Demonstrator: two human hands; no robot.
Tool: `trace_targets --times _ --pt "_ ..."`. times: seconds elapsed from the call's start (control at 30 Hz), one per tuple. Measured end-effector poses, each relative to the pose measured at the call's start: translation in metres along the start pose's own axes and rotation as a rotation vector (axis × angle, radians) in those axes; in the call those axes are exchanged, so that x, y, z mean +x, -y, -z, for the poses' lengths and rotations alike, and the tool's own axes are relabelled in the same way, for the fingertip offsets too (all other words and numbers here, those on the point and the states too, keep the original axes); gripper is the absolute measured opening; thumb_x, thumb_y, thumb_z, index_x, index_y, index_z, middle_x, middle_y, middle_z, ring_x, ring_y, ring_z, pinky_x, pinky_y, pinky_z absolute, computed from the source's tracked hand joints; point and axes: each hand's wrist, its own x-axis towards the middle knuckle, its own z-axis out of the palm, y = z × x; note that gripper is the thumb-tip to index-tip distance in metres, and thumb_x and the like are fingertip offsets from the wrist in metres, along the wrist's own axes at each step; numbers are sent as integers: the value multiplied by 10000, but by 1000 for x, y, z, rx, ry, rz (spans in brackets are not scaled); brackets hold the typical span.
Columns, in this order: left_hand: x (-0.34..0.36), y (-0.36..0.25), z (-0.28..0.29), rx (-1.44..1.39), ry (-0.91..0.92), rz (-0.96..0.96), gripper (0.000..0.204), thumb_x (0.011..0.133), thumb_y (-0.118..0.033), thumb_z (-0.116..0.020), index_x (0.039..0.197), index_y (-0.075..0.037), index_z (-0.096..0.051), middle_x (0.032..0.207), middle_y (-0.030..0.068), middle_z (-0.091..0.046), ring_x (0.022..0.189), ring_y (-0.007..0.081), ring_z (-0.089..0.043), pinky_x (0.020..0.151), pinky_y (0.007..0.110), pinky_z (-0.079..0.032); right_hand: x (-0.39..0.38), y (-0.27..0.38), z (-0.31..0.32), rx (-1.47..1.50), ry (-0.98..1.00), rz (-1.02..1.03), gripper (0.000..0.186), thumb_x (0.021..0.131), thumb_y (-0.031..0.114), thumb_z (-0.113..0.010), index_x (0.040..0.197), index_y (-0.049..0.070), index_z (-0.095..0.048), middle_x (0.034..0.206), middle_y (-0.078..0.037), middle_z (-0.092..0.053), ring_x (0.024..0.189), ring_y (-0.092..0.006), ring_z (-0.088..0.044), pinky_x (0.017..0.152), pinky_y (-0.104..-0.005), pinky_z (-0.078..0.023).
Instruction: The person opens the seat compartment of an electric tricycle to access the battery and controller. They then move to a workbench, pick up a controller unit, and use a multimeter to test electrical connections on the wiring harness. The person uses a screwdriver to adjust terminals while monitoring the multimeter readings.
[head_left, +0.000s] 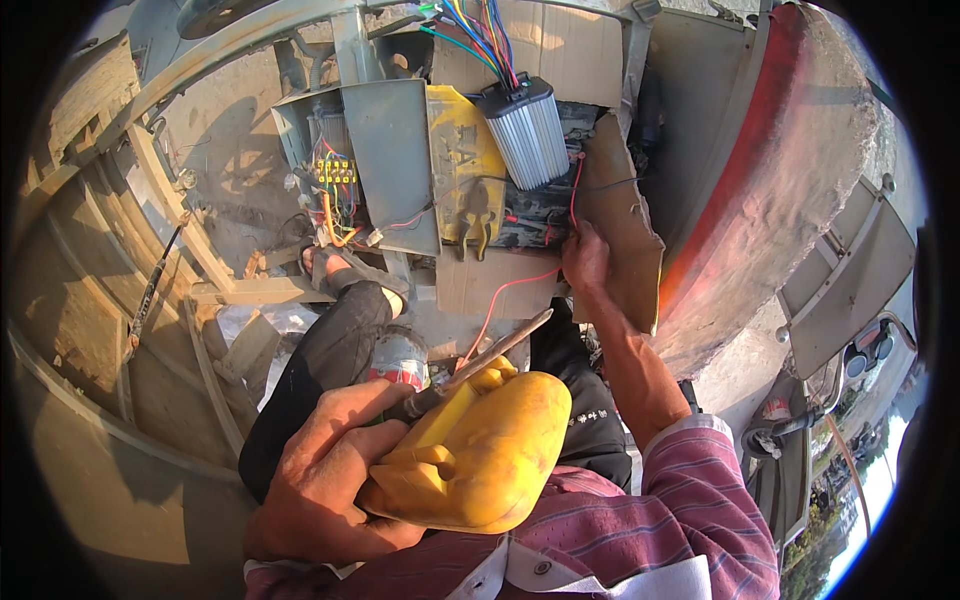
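Observation:
My left hand (340,465) is wrapped round a yellow plastic container (500,455) with rounded sides, close to my lap. A brownish rod (495,350) slants along its top from the same hand. Farther off, my right hand (586,258) is closed on a thin red wire (512,284) beside a torn cardboard sheet (622,225); its fingertips are partly hidden. Dusty black batteries (535,215) lie just left of this hand, partly covered. Above them rests a silver finned controller box (528,135) with coloured wires (485,40). Pliers (474,218) lie on a yellow plate (460,135).
Left of the plate, a grey metal panel (388,160) stands by a yellow terminal block (335,172) with wires. A wooden-slatted frame (175,210) is at the left. A red-edged panel (745,190) curves along the right. A can (400,355) stands between my legs.

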Motion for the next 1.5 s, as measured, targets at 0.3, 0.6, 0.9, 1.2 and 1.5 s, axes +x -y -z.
trace_targets --times 0.3,0.6,0.9,1.2,1.5 --pt "-12 6 0 1 15 17 651 598 -209 -918 1139 48 -663 1336 259 -611 1180 391 -659 985 468 -553 -2 10 -8 -402 198 17 240 973 207 -580 1196 119 -591 1263 -192 -608 1004 -483 -690 823 -616 -563" --pt "-21 16 -8 -19 -35 31 658 614 -225 -911 1168 40 -674 1344 252 -607 1183 381 -656 985 465 -549 -2 -3 -5 -538 253 152 226 967 147 -599 1178 87 -544 1146 -198 -610 890 -445 -725 766 -550 -603" --pt "-24 16 -6 -56 5 85 660 611 -243 -908 1165 30 -673 1340 237 -616 1175 381 -653 998 470 -535 -10 -5 52 -653 459 275 234 981 162 -578 1162 15 -556 1071 -203 -685 886 -429 -740 770 -521 -608" --pt "-15 13 -12 -14 -105 31 661 583 -248 -906 1124 41 -659 1294 247 -640 1130 383 -658 962 481 -550 -20 30 98 -464 501 76 346 976 235 -522 1189 -28 -593 929 -335 -715 900 -527 -703 831 -617 -550" --pt "-1 -3 -12 52 -74 88 625 612 -178 -918 1120 57 -640 1296 243 -645 1147 373 -658 966 456 -555 -33 14 90 -484 508 1 325 973 234 -569 1173 -21 -596 953 -321 -725 940 -500 -720 856 -603 -562"
